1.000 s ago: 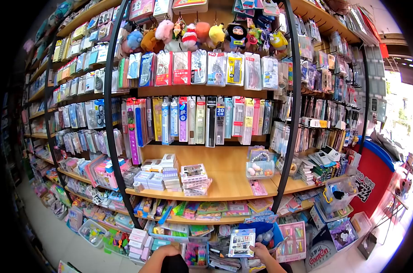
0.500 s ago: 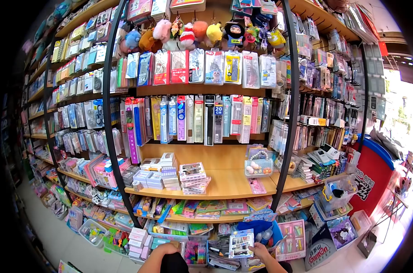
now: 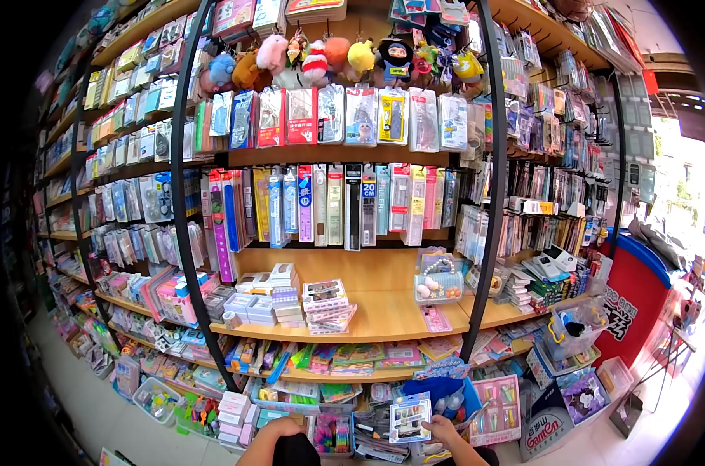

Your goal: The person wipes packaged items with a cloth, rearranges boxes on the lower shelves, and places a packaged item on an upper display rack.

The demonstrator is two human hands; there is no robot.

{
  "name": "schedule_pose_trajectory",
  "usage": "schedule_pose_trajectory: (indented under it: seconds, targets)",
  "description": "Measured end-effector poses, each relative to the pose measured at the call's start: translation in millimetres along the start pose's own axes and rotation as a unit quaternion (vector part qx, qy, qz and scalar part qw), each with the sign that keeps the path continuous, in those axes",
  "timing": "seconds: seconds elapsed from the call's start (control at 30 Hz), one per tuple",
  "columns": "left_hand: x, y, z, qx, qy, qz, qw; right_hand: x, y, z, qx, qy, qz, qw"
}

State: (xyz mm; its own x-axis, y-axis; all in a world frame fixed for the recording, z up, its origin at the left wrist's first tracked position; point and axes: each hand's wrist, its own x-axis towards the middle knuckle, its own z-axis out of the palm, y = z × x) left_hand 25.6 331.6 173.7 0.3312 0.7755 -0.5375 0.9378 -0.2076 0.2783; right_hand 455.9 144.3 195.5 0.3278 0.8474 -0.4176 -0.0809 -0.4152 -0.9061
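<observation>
My right hand (image 3: 443,429) grips the right edge of a flat, light blue and white boxed stationery set (image 3: 410,419), held upright with its front toward me. Several slim items show through its window, too small to name. Below the shelf, my left hand (image 3: 282,426) rests by my dark-clothed knee (image 3: 296,449), its fingers mostly hidden. Between the two hands sits a bin of colourful pens (image 3: 334,433). Behind the boxed set are a tray of dark packaged items (image 3: 372,426) and a blue bin (image 3: 470,400). To the right stands a pink boxed set (image 3: 497,408).
Stacked boxes (image 3: 326,295) and a clear case with egg-like pieces (image 3: 438,287) stand on the wooden shelf (image 3: 383,311). Packaged rulers (image 3: 352,206) hang above. Black posts (image 3: 488,186) frame the rack. White boxes (image 3: 233,412) are piled at lower left.
The view has shifted very slightly, moving the shelves a little to the left in frame. My right hand still holds the boxed set; my left hand has stayed by the knee.
</observation>
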Motion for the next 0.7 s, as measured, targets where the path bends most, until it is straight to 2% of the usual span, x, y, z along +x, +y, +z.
schedule_pose_trajectory:
  seconds: [0.13,0.7]
  targets:
    - [-12,6,-6,0.004,-0.005,0.001,1.0,9,12,-2,-0.006,0.008,-0.025,1.0]
    - [-17,5,-5,-0.007,0.016,0.006,1.0,-6,0,0,-0.007,0.003,-0.01,1.0]
